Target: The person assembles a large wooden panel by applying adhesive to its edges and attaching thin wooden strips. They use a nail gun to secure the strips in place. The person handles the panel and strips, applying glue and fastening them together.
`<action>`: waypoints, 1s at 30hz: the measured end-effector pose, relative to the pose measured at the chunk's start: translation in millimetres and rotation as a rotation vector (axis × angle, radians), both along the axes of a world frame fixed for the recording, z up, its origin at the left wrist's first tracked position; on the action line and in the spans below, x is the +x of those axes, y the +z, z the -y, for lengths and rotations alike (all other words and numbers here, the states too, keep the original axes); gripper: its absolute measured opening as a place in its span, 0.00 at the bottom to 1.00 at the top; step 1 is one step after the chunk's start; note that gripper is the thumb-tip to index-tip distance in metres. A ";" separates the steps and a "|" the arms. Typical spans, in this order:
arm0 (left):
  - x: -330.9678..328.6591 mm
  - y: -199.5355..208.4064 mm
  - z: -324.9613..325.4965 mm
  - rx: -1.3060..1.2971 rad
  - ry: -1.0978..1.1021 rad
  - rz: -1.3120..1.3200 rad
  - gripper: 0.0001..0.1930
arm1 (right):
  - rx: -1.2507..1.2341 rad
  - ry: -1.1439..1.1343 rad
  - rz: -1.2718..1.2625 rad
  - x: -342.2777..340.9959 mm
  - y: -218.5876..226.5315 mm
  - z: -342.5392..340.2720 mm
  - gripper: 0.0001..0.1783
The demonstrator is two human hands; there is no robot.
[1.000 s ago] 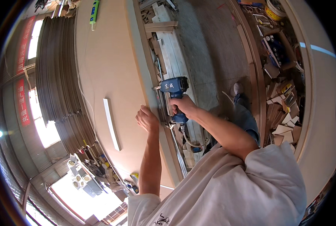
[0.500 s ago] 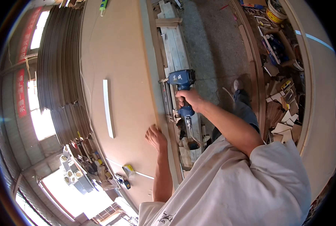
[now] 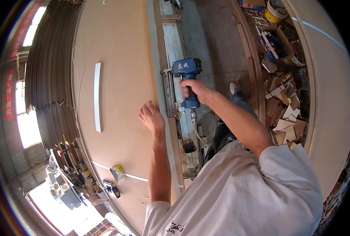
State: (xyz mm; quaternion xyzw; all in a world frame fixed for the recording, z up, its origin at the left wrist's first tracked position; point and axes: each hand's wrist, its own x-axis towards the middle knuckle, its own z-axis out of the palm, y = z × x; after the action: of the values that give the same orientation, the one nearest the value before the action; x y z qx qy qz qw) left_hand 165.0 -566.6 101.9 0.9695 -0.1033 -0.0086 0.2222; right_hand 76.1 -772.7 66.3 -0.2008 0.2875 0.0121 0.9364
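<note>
My right hand [image 3: 198, 91] is wrapped round the grip of a blue nail gun [image 3: 186, 67], and an air hose fitting shows below the handle. The gun's nose points left, at the side edge of a large tan board [image 3: 124, 78]; whether it touches cannot be made out. My left hand [image 3: 153, 118] rests on the board near that same edge, below and left of the nose. Its fingers are loosely bent and slightly apart, with nothing visible in them. Along the board's right side runs a pale grey edge strip [image 3: 156, 59].
A narrow white strip [image 3: 97, 98] lies on the board, with a yellow-handled scraper [image 3: 117, 171] nearer me. Stacked sheets [image 3: 51, 74] stand at left. On the right are a cardboard box [image 3: 283, 39], a bucket [image 3: 275, 13] and wood scraps [image 3: 289, 124].
The nail gun and both hands have moved up and a little left in the picture. The view has shifted, so the surroundings sit further left. My right hand keeps its grip.
</note>
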 end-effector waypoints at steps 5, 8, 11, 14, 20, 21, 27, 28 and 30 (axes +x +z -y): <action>-35.9 1.7 -34.3 0.062 -0.041 0.069 0.24 | 0.011 -0.002 -0.010 -13.1 -8.1 -23.1 0.05; -72.1 10.5 -63.0 0.213 0.014 0.031 0.24 | -0.019 -0.026 -0.043 -21.9 -2.4 -33.6 0.04; -91.0 8.3 -85.5 0.293 0.106 0.006 0.24 | -0.050 -0.027 -0.082 -33.2 13.8 -44.3 0.04; -87.3 15.8 -80.3 0.221 -0.010 0.012 0.25 | -0.038 -0.007 -0.055 -38.1 11.0 -51.1 0.05; -80.7 4.5 -88.2 0.281 0.005 0.039 0.26 | -0.023 -0.029 -0.063 -56.9 7.1 -81.5 0.09; -80.4 3.7 -87.6 0.277 0.001 0.031 0.26 | -0.015 -0.038 -0.067 -59.6 4.9 -85.7 0.10; -74.9 6.2 -85.8 0.280 0.003 0.018 0.28 | -0.022 -0.053 -0.012 -74.4 0.2 -110.1 0.08; -74.2 6.0 -85.8 0.266 0.004 0.024 0.28 | -0.014 -0.058 -0.013 -77.4 1.4 -114.0 0.08; -73.6 9.8 -80.5 0.263 0.006 0.022 0.28 | -0.004 -0.054 0.009 -83.6 -0.7 -119.1 0.09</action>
State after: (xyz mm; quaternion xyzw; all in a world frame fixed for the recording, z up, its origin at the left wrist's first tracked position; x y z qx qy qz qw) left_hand 91.4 -486.1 111.7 0.9906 -0.1008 -0.0106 0.0921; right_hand -7.5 -653.6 65.6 -0.1948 0.2885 -0.0147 0.9373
